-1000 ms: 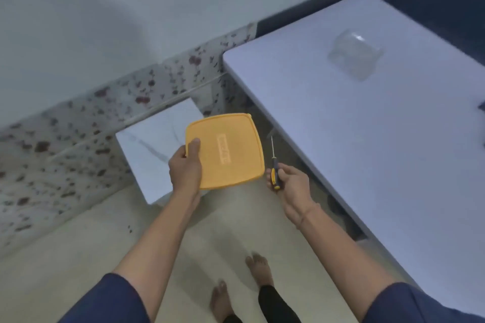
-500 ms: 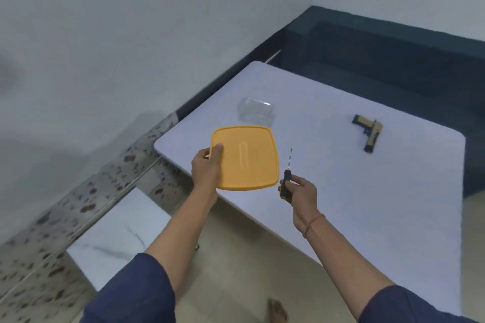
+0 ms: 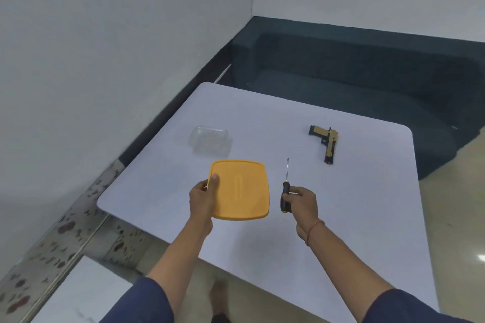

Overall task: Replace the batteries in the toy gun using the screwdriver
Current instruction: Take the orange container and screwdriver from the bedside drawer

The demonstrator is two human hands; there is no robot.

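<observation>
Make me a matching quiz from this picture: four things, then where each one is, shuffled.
1 orange lid
2 screwdriver
3 toy gun
4 clear container

A gripped in the right hand
B lying on the table, to the right
C held in the left hand
D on the table, beyond the lid

Pairs: 1-C, 2-A, 3-B, 4-D

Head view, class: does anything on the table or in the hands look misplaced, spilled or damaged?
Nothing spilled or damaged. One oddity: the clear plastic container sits lidless on the white table while the left hand holds a square orange plastic lid. The right hand grips the black-handled screwdriver; the black-and-gold toy gun lies untouched.
</observation>
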